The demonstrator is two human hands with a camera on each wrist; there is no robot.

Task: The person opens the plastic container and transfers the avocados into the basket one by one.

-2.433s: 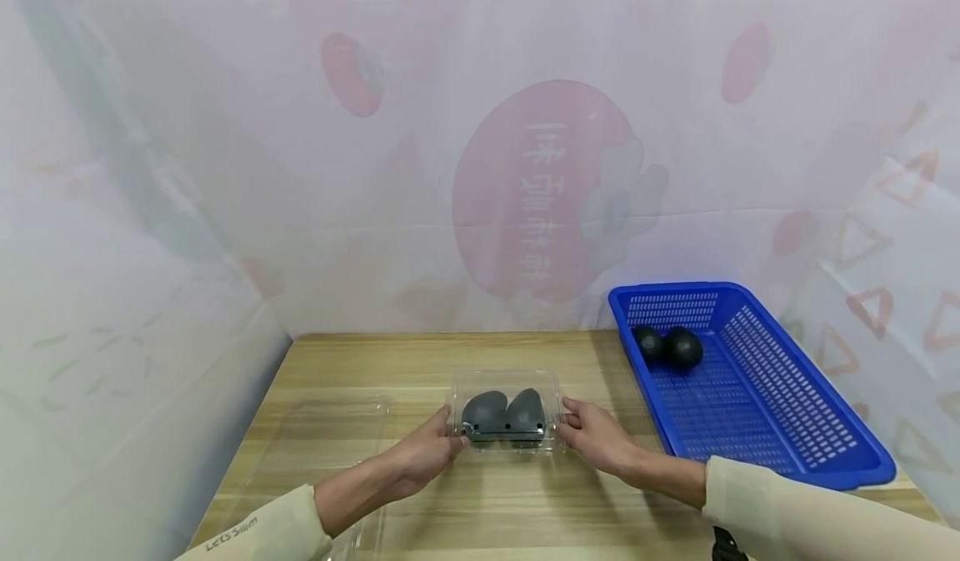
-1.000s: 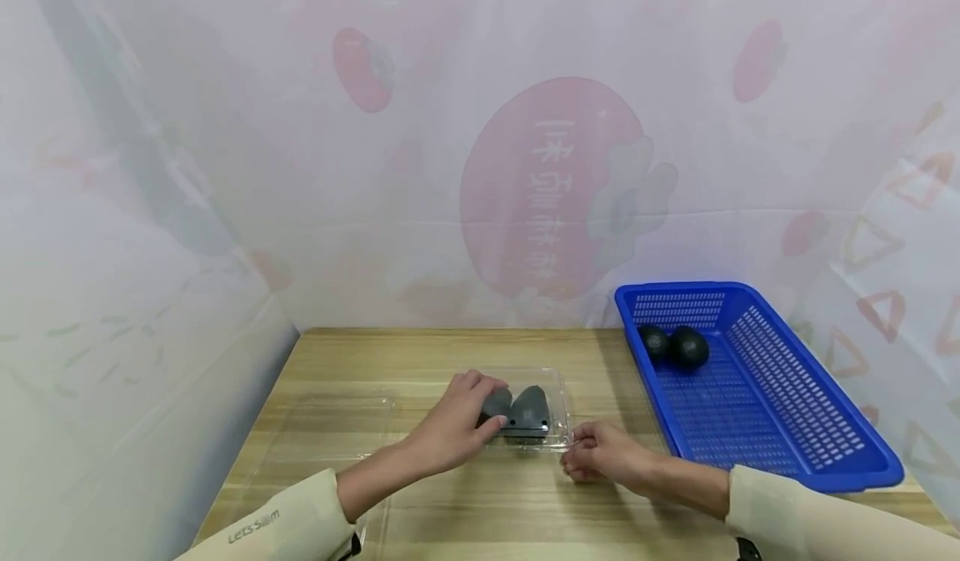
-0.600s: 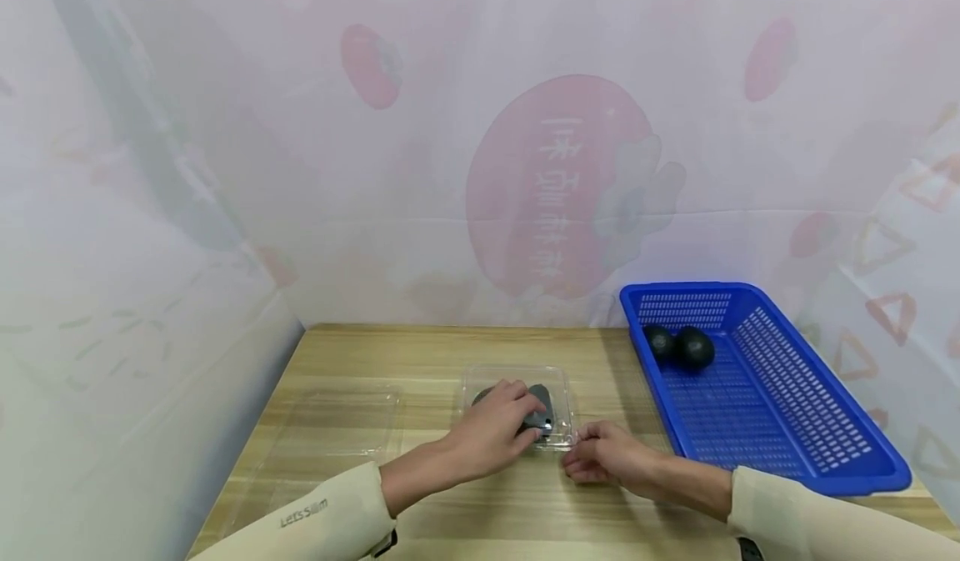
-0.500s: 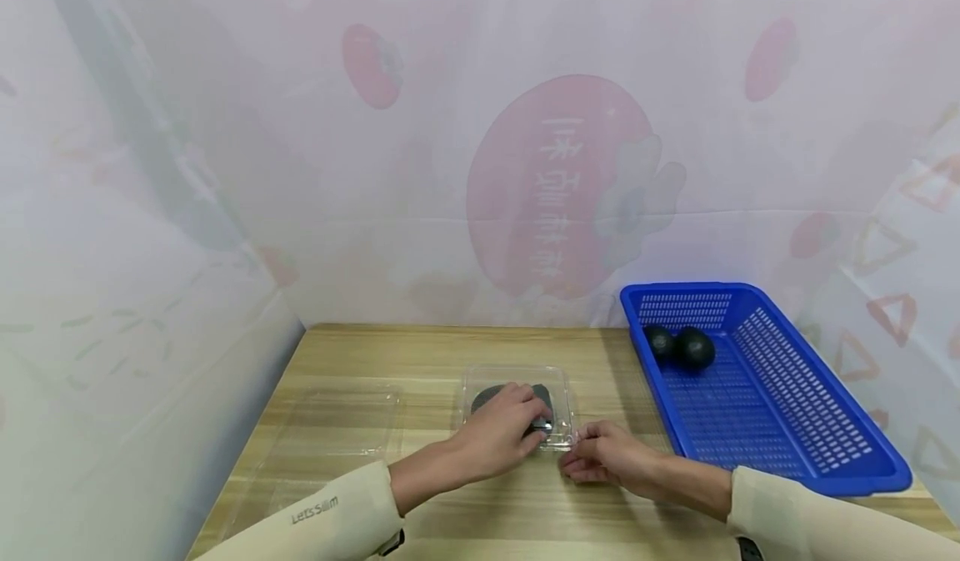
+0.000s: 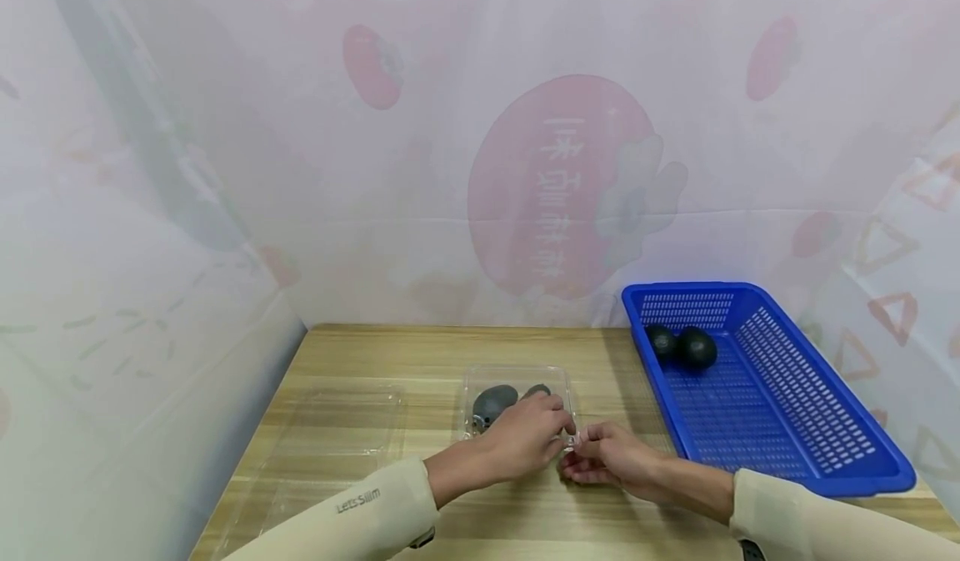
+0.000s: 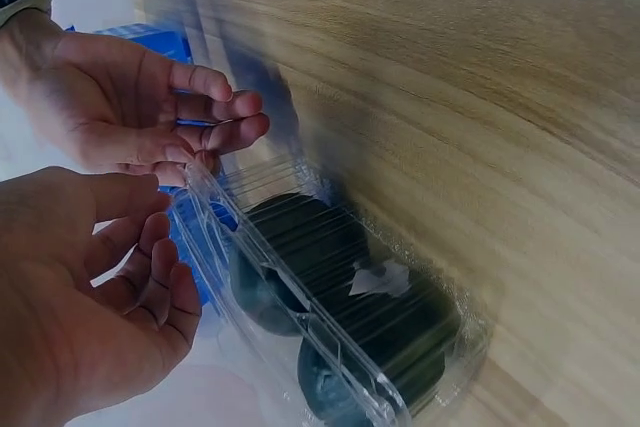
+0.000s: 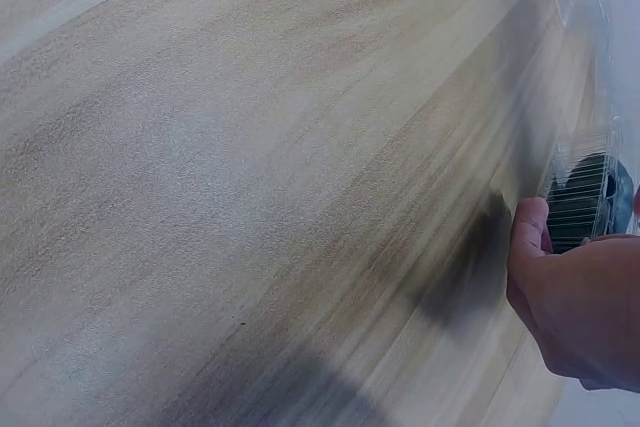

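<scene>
A clear plastic clamshell box (image 5: 516,369) stands mid-table, holding two dark green avocados (image 5: 495,403). My left hand (image 5: 521,436) lies over its front right part, covering much of the right avocado. In the left wrist view, that hand's bent fingertips are close to the box's rim, with nothing visible between them. My right hand (image 5: 611,457) pinches the front right corner of the box between thumb and index finger; its other fingers curl loosely. The right wrist view shows the right thumb (image 7: 530,222) against the box's end.
On the right stands a blue mesh basket (image 5: 787,394) with two dark avocados (image 5: 696,348) in its far left corner. A clear, open plastic tray or box (image 5: 337,419) lies at the left of the wooden table (image 5: 420,344). A printed cloth hangs behind.
My left hand has moved rightward along the box's front edge, uncovering the left avocado. Earlier both hands gripped the box's sides. The right hand stays at the front right corner.
</scene>
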